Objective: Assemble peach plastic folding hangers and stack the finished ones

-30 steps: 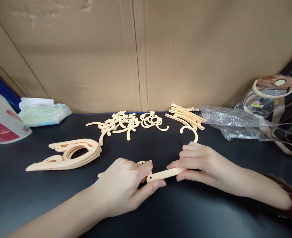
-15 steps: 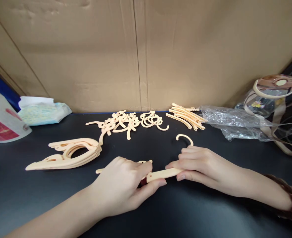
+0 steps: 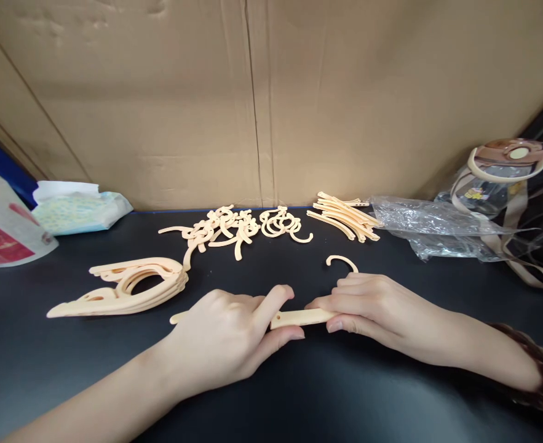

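Observation:
Between my two hands, just above the black table, is a cream plastic folding clothes hanger [image 3: 301, 317]. Its straight arm with a small round hole runs from one hand to the other. My left hand [image 3: 227, 335] is closed around the left part, its thumb below the joint and its index finger raised; a rounded tip shows behind the knuckles. My right hand [image 3: 377, 311] pinches the right end, and a curved hook [image 3: 344, 261] rises beyond its fingers. My palms and fingers hide the middle of the joint. Left of my hands lies a stack of folded hangers [image 3: 128, 301].
At the back are a pile of loose curved hanger pieces [image 3: 225, 229], several hooks [image 3: 278, 223] and a bundle of straight arms [image 3: 342, 215]. Clear plastic bags [image 3: 437, 224] and a strapped bottle [image 3: 487, 178] stand right; a tissue pack [image 3: 82, 209] and a white-red container [image 3: 8, 221] left.
My left index finger has lifted and stretched to the right off the joint. The left hand has shifted slightly left with the hanger; the right hand keeps its hold.

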The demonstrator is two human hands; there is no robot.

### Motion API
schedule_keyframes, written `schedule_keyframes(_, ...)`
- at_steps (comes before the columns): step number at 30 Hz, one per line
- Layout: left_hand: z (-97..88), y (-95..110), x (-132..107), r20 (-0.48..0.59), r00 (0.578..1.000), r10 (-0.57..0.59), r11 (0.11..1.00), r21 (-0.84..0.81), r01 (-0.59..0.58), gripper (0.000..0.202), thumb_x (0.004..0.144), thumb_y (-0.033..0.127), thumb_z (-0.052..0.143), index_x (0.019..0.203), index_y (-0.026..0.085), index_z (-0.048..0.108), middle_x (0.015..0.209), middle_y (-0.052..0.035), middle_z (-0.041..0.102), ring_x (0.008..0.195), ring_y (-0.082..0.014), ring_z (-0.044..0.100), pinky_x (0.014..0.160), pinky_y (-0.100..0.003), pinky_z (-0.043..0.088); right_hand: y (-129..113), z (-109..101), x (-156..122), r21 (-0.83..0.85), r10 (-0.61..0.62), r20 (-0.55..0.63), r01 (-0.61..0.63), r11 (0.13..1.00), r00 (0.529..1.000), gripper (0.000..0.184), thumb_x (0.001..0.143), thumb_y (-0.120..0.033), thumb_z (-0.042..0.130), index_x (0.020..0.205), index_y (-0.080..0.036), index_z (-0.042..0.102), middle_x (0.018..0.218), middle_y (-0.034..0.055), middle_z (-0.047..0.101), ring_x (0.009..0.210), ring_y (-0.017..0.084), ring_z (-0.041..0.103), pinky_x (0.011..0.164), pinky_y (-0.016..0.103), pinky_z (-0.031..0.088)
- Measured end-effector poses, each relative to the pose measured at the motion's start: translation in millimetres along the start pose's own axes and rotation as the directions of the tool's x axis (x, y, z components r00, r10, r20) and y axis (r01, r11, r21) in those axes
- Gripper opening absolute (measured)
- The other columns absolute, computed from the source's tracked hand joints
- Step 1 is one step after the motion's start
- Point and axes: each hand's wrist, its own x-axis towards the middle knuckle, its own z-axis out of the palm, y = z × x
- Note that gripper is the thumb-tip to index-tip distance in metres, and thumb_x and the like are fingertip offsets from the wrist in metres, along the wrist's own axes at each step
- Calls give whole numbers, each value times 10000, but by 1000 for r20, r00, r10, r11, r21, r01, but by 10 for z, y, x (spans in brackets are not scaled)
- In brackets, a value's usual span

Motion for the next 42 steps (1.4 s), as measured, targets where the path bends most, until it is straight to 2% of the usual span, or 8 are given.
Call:
schedule_keyframes(4,-1,-11,-6,-31,999,38,998,48,-36,321,1046,407,290,1111,151,473,566,58,611,406,-137,591,389,-244,380,-12,-11,0,3,6,3,-6,1000,1000,331,1041,-384,355,985,-195,621,796,-5,603,709,134,479,684,267,337)
schedule_keyframes(8,6,-2,-17,-29,999,39,999,26,-39,322,1042,407,312,1135,151,483,577,53,623,405,-136,588,392,-242,382,-2,-22,-2,19,10,16,-10,1000,1000,324,1035,-394,375,996,-201,633,809,-8,618,722,130,488,701,262,343)
schedule_keyframes(10,11,4,-21,-6,1000,19,1000,-16,-19,320,1042,410,314,1161,163,480,628,41,661,435,-135,611,411,-235,393,5,-25,1,19,24,22,-24,1000,999,327,1031,-403,383,1022,-207,645,813,-9,628,726,132,490,713,265,346)
schedule_keyframes(15,14,11,-10,117,989,-90,975,-194,112,324,1049,422,270,1217,218,457,666,57,691,429,-110,604,433,-203,385,17,-21,7,14,38,21,-38,999,999,351,1025,-427,386,1028,-211,662,807,-1,641,721,140,504,713,276,353)
schedule_keyframes(17,15,8,-7,115,990,-79,975,-200,101,326,1050,415,269,1229,215,455,680,53,696,435,-108,607,439,-203,390,18,-15,6,7,32,15,-32,999,999,345,1026,-421,388,1011,-208,659,804,-5,639,717,134,501,712,274,353)
schedule_keyframes(25,2,8,-12,-14,998,61,998,14,-60,390,1050,364,304,1316,110,433,635,42,675,454,-135,626,409,-245,431,-24,-18,-6,8,39,28,-39,999,999,323,1035,-386,376,1003,-203,640,795,-5,611,729,139,494,712,276,339)
schedule_keyframes(29,-43,13,6,-15,992,126,989,85,-125,375,1041,326,364,1292,62,452,645,37,682,473,-140,641,405,-265,449,-35,-25,-8,12,57,40,-58,998,998,336,1041,-387,355,954,-201,620,800,-9,604,736,137,492,712,277,339)
schedule_keyframes(42,-30,-3,-1,-51,983,174,965,209,-160,375,1049,304,344,1272,43,493,590,54,636,436,-129,615,381,-267,426,-44,-35,-18,38,85,60,-88,995,995,348,1039,-416,355,968,-215,630,811,-22,615,749,129,500,725,274,347)
